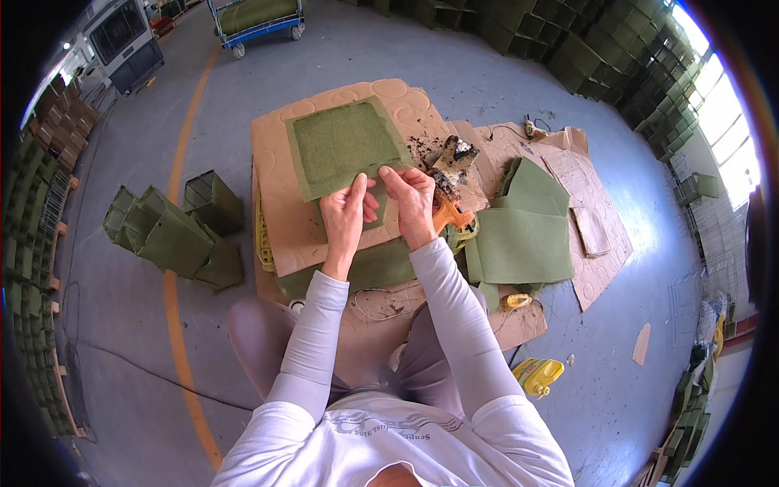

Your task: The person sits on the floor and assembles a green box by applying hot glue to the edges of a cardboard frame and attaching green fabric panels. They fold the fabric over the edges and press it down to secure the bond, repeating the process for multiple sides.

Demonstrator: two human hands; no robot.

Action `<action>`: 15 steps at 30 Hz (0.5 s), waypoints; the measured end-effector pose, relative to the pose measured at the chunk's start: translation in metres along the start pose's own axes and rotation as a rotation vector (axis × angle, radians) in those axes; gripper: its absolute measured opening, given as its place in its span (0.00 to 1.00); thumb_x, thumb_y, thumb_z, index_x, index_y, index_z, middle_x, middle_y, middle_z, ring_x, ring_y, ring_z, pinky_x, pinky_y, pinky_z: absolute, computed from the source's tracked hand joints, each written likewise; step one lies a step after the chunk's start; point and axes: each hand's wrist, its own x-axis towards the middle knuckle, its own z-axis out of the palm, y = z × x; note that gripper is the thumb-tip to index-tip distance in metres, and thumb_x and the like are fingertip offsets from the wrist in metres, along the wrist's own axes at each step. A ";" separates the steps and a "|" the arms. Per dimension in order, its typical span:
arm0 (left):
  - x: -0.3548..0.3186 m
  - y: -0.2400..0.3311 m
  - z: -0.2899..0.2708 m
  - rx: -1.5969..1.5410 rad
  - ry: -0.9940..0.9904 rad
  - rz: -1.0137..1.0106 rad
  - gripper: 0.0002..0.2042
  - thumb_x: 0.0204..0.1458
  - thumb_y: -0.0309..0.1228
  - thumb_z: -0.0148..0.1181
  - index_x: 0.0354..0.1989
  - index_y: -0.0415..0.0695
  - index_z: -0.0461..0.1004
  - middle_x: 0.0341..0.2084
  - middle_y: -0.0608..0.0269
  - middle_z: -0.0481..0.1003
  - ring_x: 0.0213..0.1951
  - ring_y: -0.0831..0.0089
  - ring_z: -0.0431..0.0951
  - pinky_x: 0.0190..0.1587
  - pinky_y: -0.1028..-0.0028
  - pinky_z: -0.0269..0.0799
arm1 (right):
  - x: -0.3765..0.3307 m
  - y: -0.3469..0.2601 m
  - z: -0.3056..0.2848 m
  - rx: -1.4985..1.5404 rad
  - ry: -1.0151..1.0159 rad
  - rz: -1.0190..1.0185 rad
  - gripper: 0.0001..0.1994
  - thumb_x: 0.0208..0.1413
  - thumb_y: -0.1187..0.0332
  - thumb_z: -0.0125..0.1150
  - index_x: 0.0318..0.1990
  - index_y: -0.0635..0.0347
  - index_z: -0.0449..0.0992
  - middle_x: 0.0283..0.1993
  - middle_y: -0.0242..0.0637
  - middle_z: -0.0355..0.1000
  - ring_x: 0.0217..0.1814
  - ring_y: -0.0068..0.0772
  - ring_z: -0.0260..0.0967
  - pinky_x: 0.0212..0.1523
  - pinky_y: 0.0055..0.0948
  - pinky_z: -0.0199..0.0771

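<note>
Far left of the fingers, a cluster of open-topped green felt box pockets [174, 231] stands on the grey floor, well apart from both hands; what their cavities hold cannot be told. Between that cluster and the hands, a yellow crate [264, 243] shows only as an edge beneath the tan cardboard sheet [276, 187]; its contents are hidden.

Left hand [345, 217]: fingers closed in a pinch on the near edge of the green felt panel [345, 146], thumb on top. The panel lies flat on the cardboard, extending away from the fingertips, its raised border framing a rougher inner square.

Right hand [412, 203]: fingers likewise pinched shut on the same near edge, just beside the left hand, thumbs almost touching.

Just right of the right fingers, an orange-handled tool [450, 215] lies on the cardboard, and beyond it a small heap of dark debris [450, 154]. Farther right, folded green felt sheets [523, 235] rest on more cardboard. Near the right forearm, on the floor, lies a yellow plastic jug [537, 375] on its side; its fill cannot be told. At the right edge, stacked green boxes [617, 57] line the wall.
</note>
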 end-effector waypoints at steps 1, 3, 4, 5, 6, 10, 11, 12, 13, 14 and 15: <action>-0.001 -0.001 -0.001 0.002 -0.006 -0.001 0.17 0.59 0.39 0.52 0.29 0.35 0.75 0.12 0.66 0.70 0.12 0.83 0.67 0.15 0.83 0.61 | 0.000 0.001 -0.001 -0.005 0.001 -0.008 0.07 0.47 0.72 0.67 0.22 0.64 0.77 0.18 0.28 0.71 0.17 0.13 0.59 0.20 0.16 0.56; 0.000 -0.002 -0.002 0.001 -0.016 0.001 0.17 0.59 0.40 0.53 0.30 0.36 0.75 0.13 0.65 0.71 0.13 0.83 0.67 0.15 0.83 0.61 | 0.000 0.001 0.001 -0.007 0.009 -0.015 0.07 0.46 0.72 0.68 0.21 0.63 0.76 0.18 0.27 0.70 0.17 0.13 0.58 0.20 0.17 0.55; 0.000 -0.003 -0.002 -0.010 -0.011 -0.006 0.17 0.58 0.40 0.53 0.30 0.36 0.75 0.13 0.65 0.71 0.13 0.82 0.67 0.15 0.83 0.61 | -0.002 0.002 0.002 -0.002 0.020 -0.012 0.07 0.46 0.73 0.68 0.21 0.63 0.76 0.18 0.26 0.69 0.17 0.13 0.56 0.20 0.17 0.54; 0.001 -0.004 -0.002 -0.020 -0.008 -0.011 0.17 0.58 0.40 0.53 0.30 0.36 0.75 0.13 0.65 0.71 0.12 0.82 0.67 0.15 0.83 0.61 | -0.002 0.001 0.003 0.003 0.031 -0.013 0.07 0.46 0.73 0.68 0.22 0.62 0.76 0.17 0.26 0.68 0.17 0.13 0.55 0.20 0.17 0.52; 0.002 -0.005 -0.001 -0.031 -0.005 -0.016 0.17 0.58 0.40 0.53 0.30 0.36 0.75 0.13 0.65 0.71 0.12 0.82 0.67 0.15 0.83 0.61 | -0.002 0.001 0.003 0.005 0.028 -0.013 0.07 0.46 0.73 0.68 0.22 0.62 0.76 0.17 0.26 0.68 0.17 0.13 0.55 0.20 0.17 0.52; 0.003 -0.006 -0.001 -0.051 -0.002 -0.028 0.16 0.58 0.39 0.53 0.29 0.36 0.75 0.12 0.65 0.71 0.12 0.82 0.67 0.15 0.83 0.61 | -0.002 0.005 -0.001 -0.017 0.007 -0.011 0.07 0.47 0.71 0.67 0.23 0.63 0.77 0.18 0.26 0.69 0.18 0.13 0.58 0.20 0.17 0.54; 0.003 -0.006 -0.001 -0.054 0.001 -0.024 0.16 0.58 0.38 0.53 0.29 0.36 0.75 0.12 0.65 0.71 0.12 0.82 0.67 0.14 0.83 0.61 | -0.003 0.004 0.000 -0.027 -0.003 -0.010 0.08 0.48 0.70 0.67 0.23 0.64 0.77 0.18 0.27 0.69 0.18 0.13 0.59 0.20 0.16 0.55; 0.003 -0.005 -0.002 -0.057 0.004 -0.021 0.16 0.59 0.38 0.52 0.28 0.36 0.75 0.12 0.65 0.71 0.12 0.82 0.67 0.14 0.83 0.61 | -0.004 0.002 0.001 -0.018 -0.025 0.021 0.08 0.48 0.70 0.67 0.24 0.64 0.78 0.18 0.27 0.69 0.18 0.13 0.59 0.20 0.16 0.55; 0.004 -0.005 -0.003 -0.050 0.003 -0.018 0.16 0.59 0.38 0.52 0.27 0.36 0.75 0.12 0.65 0.71 0.12 0.82 0.67 0.14 0.82 0.61 | -0.005 0.001 0.002 -0.008 -0.047 0.053 0.08 0.48 0.70 0.67 0.24 0.64 0.78 0.18 0.27 0.69 0.19 0.13 0.59 0.20 0.16 0.55; 0.005 -0.006 -0.003 -0.055 -0.003 -0.018 0.16 0.59 0.38 0.52 0.27 0.36 0.75 0.12 0.65 0.71 0.12 0.82 0.67 0.14 0.82 0.61 | -0.006 -0.001 0.004 -0.009 -0.066 0.081 0.08 0.48 0.69 0.67 0.25 0.64 0.78 0.18 0.27 0.69 0.19 0.13 0.59 0.20 0.16 0.55; 0.006 -0.007 -0.003 -0.059 -0.008 -0.017 0.16 0.59 0.37 0.53 0.26 0.36 0.75 0.12 0.65 0.71 0.12 0.82 0.67 0.14 0.82 0.61 | -0.008 -0.002 0.006 -0.017 -0.067 0.073 0.08 0.48 0.69 0.67 0.25 0.65 0.78 0.18 0.27 0.69 0.19 0.14 0.59 0.20 0.16 0.55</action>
